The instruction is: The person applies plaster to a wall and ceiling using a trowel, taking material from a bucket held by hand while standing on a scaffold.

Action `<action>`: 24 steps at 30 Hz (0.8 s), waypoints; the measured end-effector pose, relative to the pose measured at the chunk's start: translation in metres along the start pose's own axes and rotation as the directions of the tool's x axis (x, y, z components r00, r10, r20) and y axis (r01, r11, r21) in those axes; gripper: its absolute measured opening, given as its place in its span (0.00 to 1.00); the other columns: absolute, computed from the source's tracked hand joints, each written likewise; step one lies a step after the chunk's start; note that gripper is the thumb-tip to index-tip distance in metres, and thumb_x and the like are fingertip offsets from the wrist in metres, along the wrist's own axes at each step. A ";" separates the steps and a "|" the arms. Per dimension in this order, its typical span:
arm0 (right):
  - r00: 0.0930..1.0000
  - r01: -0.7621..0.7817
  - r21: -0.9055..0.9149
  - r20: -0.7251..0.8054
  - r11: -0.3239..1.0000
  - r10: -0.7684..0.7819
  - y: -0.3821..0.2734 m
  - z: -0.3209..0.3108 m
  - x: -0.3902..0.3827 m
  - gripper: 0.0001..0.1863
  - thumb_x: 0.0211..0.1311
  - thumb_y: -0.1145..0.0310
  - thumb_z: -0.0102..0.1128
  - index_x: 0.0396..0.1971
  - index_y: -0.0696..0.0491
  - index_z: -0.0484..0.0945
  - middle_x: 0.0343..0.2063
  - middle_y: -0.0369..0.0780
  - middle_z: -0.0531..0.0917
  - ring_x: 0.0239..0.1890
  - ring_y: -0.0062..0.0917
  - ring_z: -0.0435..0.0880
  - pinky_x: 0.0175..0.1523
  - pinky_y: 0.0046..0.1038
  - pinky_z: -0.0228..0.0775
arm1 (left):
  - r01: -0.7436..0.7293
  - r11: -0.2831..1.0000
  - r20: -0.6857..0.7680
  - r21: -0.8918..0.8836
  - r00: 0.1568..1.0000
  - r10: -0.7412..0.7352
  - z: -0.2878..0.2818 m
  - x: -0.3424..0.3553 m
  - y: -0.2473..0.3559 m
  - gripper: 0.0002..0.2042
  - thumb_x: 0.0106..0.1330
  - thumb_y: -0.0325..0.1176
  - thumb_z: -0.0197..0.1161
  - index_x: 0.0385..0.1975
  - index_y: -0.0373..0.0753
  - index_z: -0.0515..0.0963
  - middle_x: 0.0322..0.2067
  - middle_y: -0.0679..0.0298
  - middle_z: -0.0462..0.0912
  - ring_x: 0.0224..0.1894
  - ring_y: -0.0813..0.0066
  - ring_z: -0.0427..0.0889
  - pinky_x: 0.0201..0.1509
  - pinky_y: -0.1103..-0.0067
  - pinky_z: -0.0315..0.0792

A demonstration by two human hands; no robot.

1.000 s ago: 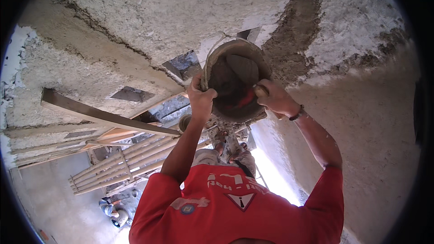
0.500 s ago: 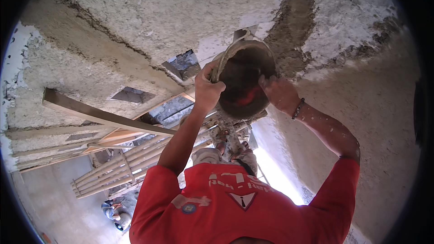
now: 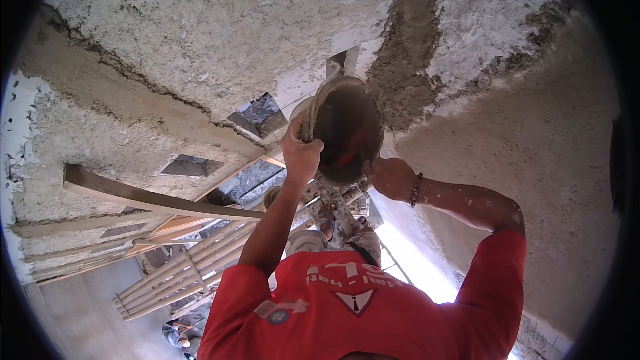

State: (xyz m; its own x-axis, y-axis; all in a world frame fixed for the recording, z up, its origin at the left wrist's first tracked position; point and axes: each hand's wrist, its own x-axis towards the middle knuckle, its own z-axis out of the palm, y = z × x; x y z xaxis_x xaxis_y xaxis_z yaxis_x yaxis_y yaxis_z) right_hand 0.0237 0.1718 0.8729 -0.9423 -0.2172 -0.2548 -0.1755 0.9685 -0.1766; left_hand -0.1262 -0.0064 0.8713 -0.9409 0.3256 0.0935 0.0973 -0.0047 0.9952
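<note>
1. In the head view, working from far away, I see the bucket (image 3: 353,110) near the middle, held up in front of the rough wall (image 3: 200,47). It is tipped, so I look into its round mouth.
2. I see the left hand (image 3: 301,158) on the bucket's left side. The thumb is over the rim and the fingers go behind, pinching the edge.
3. I see the right hand (image 3: 392,180) by the lower right rim. Its fingers are curled in, but I cannot tell if they pinch anything. A dark bracelet (image 3: 417,190) is on that wrist.
4. Inside the bucket it is dark, with a dim red spot. I cannot tell what that is.
5. Up and right of the bucket, I see a brown patch (image 3: 405,60) on the wall.
6. On the left, I see a long board (image 3: 153,195), with poles (image 3: 175,277) below.
7. At the bottom is a red shirt (image 3: 300,337). Low on the left, another person (image 3: 175,335) looks tiny.
</note>
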 end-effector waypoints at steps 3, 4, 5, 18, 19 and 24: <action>0.991 -0.031 -0.171 -0.131 0.985 0.008 0.007 -0.037 0.005 0.16 0.61 0.69 0.52 0.45 0.62 0.75 0.24 0.45 0.82 0.27 0.36 0.85 0.28 0.32 0.79 | 0.026 1.000 0.013 0.009 1.000 -0.027 -0.001 -0.005 0.002 0.27 0.43 0.17 0.57 0.50 0.30 0.76 0.38 0.63 0.81 0.38 0.80 0.78 0.43 0.82 0.73; 0.974 -0.059 -0.206 -0.226 0.977 0.011 0.010 -0.042 0.009 0.17 0.61 0.69 0.52 0.47 0.63 0.75 0.24 0.45 0.82 0.27 0.36 0.85 0.28 0.32 0.79 | 0.026 0.999 0.028 0.028 0.999 -0.026 0.002 -0.008 0.001 0.27 0.43 0.17 0.56 0.50 0.30 0.76 0.38 0.63 0.82 0.38 0.80 0.78 0.43 0.82 0.73; 0.966 -0.151 -0.265 -0.245 0.952 0.085 0.013 -0.043 0.018 0.20 0.59 0.69 0.53 0.49 0.65 0.73 0.25 0.45 0.82 0.27 0.33 0.84 0.27 0.32 0.78 | 0.023 0.999 0.051 0.044 0.998 -0.026 0.008 -0.010 0.000 0.27 0.43 0.17 0.56 0.51 0.30 0.76 0.39 0.63 0.82 0.39 0.80 0.78 0.44 0.82 0.73; 0.941 -0.169 -0.374 -0.335 0.912 0.037 0.011 -0.052 0.007 0.13 0.61 0.68 0.52 0.42 0.59 0.77 0.28 0.43 0.80 0.30 0.32 0.82 0.30 0.34 0.75 | -0.157 0.985 0.108 0.071 0.983 0.149 0.008 -0.008 -0.004 0.31 0.43 0.17 0.54 0.55 0.31 0.74 0.58 0.47 0.76 0.63 0.55 0.73 0.68 0.70 0.63; 0.927 -0.235 -0.446 -0.371 0.863 0.061 0.014 -0.062 0.013 0.13 0.61 0.68 0.53 0.41 0.59 0.77 0.28 0.43 0.80 0.30 0.32 0.82 0.30 0.33 0.74 | -0.183 0.981 0.104 0.062 0.979 0.176 0.010 -0.007 -0.003 0.31 0.42 0.17 0.54 0.54 0.31 0.74 0.58 0.47 0.76 0.64 0.55 0.73 0.69 0.68 0.62; 0.948 -0.275 -0.480 -0.278 0.833 0.153 0.016 -0.054 0.035 0.11 0.60 0.67 0.55 0.35 0.58 0.81 0.28 0.42 0.80 0.32 0.32 0.82 0.29 0.31 0.72 | -0.455 0.864 0.198 0.216 0.887 0.418 0.013 -0.001 0.011 0.32 0.41 0.17 0.54 0.55 0.31 0.75 0.57 0.50 0.77 0.64 0.61 0.72 0.69 0.72 0.61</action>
State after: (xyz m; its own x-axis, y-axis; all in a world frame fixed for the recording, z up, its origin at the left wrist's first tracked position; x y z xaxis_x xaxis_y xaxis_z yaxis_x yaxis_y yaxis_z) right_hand -0.0276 0.1859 0.9127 -0.9997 -0.0240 -0.0040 -0.0238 0.9250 0.3792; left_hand -0.1203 0.0057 0.8813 -0.7292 0.4743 0.4932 0.5823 0.0516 0.8113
